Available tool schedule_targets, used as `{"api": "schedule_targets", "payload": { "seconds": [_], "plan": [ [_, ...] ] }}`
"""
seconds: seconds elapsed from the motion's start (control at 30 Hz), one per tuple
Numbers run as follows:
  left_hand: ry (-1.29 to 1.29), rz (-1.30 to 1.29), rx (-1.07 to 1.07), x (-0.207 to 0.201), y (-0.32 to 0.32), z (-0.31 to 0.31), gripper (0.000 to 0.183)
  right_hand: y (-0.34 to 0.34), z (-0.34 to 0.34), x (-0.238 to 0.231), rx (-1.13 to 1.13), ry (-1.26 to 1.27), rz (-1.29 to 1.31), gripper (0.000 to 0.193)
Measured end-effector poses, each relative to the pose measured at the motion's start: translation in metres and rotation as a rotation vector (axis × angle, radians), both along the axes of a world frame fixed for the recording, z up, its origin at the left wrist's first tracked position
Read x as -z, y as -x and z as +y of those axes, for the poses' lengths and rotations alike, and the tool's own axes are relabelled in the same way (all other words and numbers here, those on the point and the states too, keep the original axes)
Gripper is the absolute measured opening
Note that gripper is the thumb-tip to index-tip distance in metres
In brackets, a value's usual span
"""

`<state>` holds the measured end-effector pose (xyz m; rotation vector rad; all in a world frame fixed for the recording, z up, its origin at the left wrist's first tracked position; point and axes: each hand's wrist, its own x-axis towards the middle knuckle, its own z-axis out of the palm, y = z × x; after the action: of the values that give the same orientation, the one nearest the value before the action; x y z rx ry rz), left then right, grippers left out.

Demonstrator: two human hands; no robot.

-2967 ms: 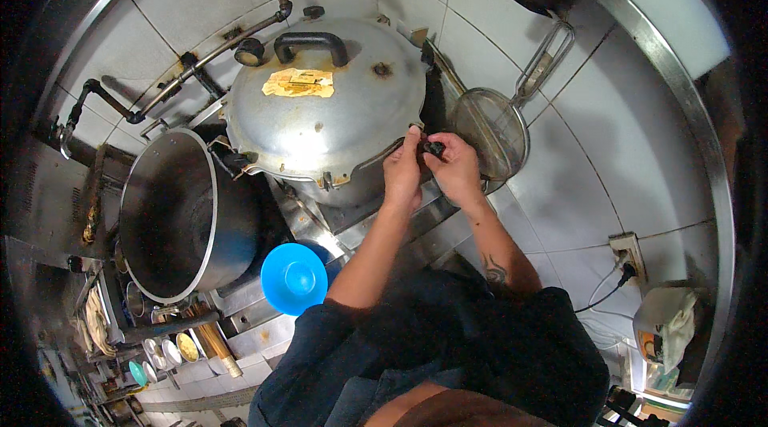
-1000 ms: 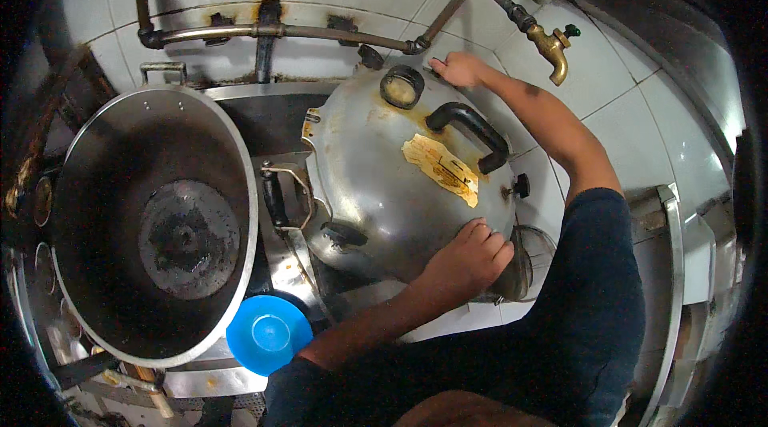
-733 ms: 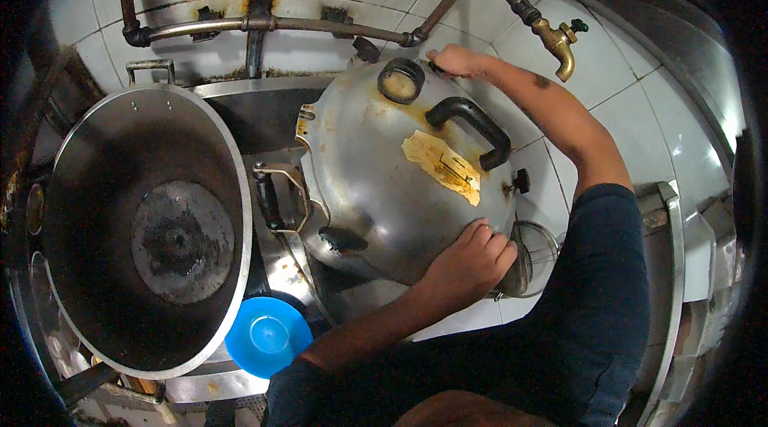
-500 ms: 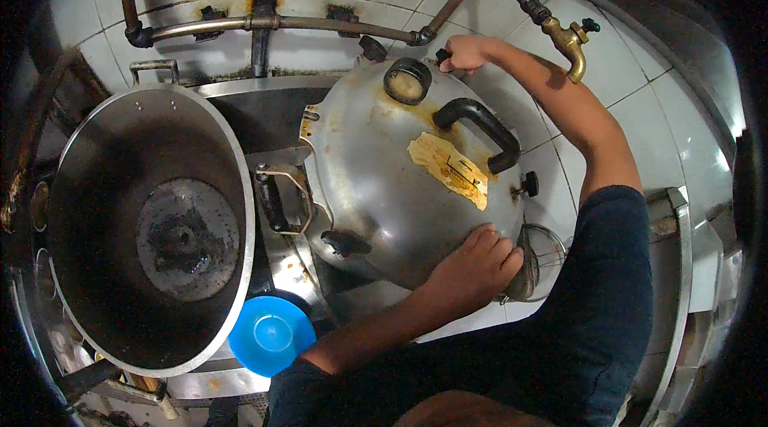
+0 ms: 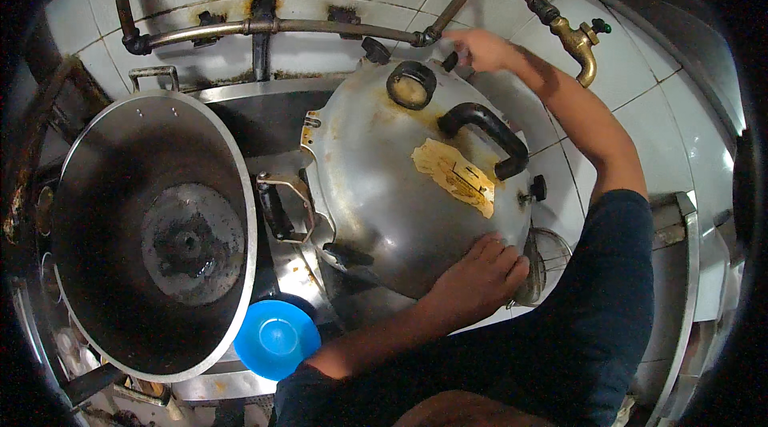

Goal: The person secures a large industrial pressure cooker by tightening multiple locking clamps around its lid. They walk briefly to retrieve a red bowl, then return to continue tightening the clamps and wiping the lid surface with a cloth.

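Observation:
A large domed metal pressure cooker (image 5: 384,195) fills the middle, with a black handle (image 5: 486,137), a round gauge (image 5: 410,85) and a peeling yellow label (image 5: 456,177) on its lid. Black clamp knobs stand around its rim. At the far right rim, my right hand (image 5: 484,52) closes on a black knob (image 5: 450,61); some of its fingers are hidden behind the lid. My left hand (image 5: 482,273) lies curled over the near right rim. Whatever its fingers grip there is covered by the hand.
A big empty metal pot (image 5: 248,267) stands at the left. Between pot and cooker sits a blue plastic bowl (image 5: 278,339), near my left forearm. A pipe (image 5: 336,28) with a brass tap (image 5: 578,51) runs along the tiled wall. A wire strainer (image 5: 548,267) is beside the cooker.
The black knob at my right hand has turned, and the fingers have shifted behind it. My left hand stays at the near rim. The whole view has shifted slightly.

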<state>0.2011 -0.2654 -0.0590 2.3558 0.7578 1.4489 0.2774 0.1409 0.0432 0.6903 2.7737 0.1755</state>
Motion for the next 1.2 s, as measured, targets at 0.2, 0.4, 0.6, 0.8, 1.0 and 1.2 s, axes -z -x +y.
{"api": "schedule_targets", "payload": {
  "seconds": [0.2, 0.4, 0.6, 0.8, 1.0, 1.2],
  "plan": [
    [0.035, -0.035, -0.022, 0.006, -0.005, -0.001, 0.045, 0.038, -0.030, -0.008, 0.800, 0.532, 0.147, 0.026],
    [0.031, 0.048, -0.049, 0.004, -0.003, -0.002, 0.045, 0.035, -0.032, -0.005, 0.232, 0.214, -0.029, 0.020],
    [0.034, 0.071, -0.049, 0.000, -0.001, -0.002, 0.043, 0.012, -0.015, 0.006, -0.140, 0.033, -0.043, 0.045],
    [0.053, 0.040, -0.030, -0.002, 0.001, -0.003, 0.042, 0.018, -0.025, -0.004, 0.071, 0.222, 0.059, 0.038],
    [0.029, 0.008, -0.027, 0.001, -0.001, -0.001, 0.042, 0.035, -0.025, -0.010, 0.894, 0.471, 0.143, 0.035],
    [0.044, 0.010, -0.013, 0.000, -0.001, -0.001, 0.040, 0.016, -0.012, 0.003, 0.580, 0.480, 0.174, 0.035]
  ]
}}
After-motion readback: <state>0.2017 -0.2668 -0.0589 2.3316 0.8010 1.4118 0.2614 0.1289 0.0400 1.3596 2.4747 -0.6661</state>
